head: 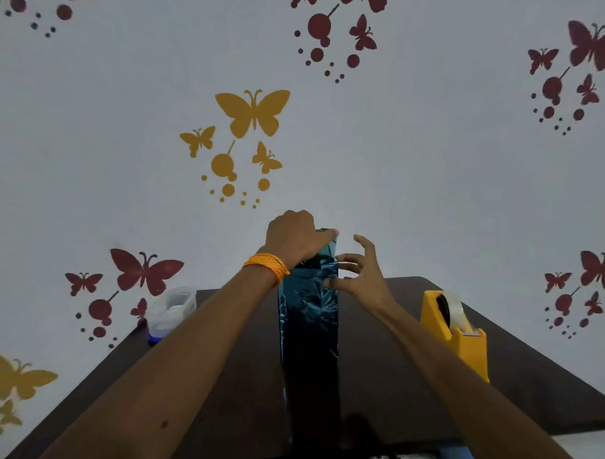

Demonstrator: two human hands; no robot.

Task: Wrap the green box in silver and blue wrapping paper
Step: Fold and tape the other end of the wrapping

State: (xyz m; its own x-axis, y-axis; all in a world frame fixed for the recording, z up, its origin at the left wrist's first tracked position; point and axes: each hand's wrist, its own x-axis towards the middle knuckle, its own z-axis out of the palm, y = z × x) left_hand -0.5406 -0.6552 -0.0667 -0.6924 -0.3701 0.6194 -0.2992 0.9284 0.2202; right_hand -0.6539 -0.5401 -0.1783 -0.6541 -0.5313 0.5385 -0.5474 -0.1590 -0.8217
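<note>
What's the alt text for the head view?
A left hand grips the far end of a long box wrapped in blue paper on a dark table; the right hand touches its side, near a yellow tape dispenser.

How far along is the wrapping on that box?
The long box already shows blue foil along its top and sides. The left hand pins the far end while the right hand hovers open beside it. The far end looks unsealed; the tape dispenser stands unused.
</note>
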